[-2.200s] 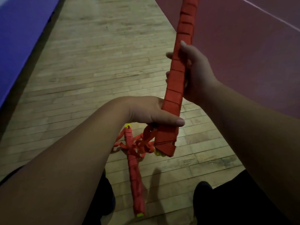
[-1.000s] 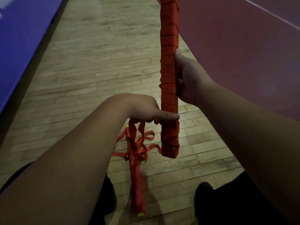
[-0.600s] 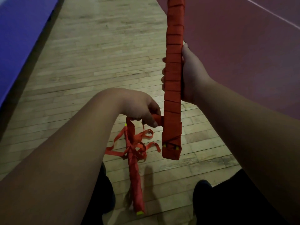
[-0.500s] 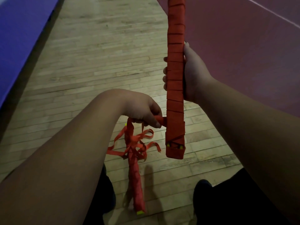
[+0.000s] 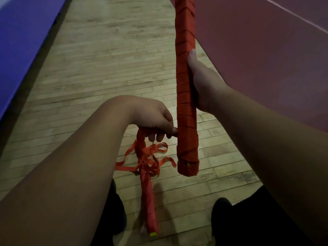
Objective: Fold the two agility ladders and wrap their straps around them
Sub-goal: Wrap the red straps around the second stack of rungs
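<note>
Wooden plank floor [image 5: 106, 71], blue mat [image 5: 21, 32], maroon court surface [image 5: 266, 59]

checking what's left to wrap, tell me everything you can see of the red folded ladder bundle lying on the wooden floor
The red folded ladder bundle lies on the wooden floor between the person's shoes, pointing away. Its near half looks strap-wrapped, ending in a yellow-green tip. Midway, loose straps spill in loops. The left hand hides its far end.
</note>
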Demonstrator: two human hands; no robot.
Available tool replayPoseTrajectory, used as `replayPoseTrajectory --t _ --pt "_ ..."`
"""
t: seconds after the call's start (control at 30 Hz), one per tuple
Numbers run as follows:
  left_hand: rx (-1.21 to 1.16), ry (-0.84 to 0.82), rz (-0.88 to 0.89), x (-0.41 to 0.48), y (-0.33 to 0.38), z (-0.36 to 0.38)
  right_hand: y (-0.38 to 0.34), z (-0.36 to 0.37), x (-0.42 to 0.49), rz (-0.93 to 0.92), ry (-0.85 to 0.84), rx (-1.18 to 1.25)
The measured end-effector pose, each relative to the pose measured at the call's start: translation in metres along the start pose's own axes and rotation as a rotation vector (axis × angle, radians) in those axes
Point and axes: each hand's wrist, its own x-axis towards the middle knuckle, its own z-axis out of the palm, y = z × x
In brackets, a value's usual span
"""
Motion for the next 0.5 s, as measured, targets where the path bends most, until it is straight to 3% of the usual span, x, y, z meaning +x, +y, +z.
replayPoseTrajectory --t 0.2,0.37,0.5 --pt "-0.124 0.045 -0.054 -0.004 0.011 -0.003 0.002 0.000 0.004 -0.039 0.081 -0.069" --pt "0.122 0.244 -0.090 0.009 0.017 0.010 0.004 0.000 0.005 -0.004 0.063 0.037" --pt "0.161 0.217 -0.063 0.014 0.009 0.013 0.005 -0.001 0.003 0.079 -0.051 0.084"
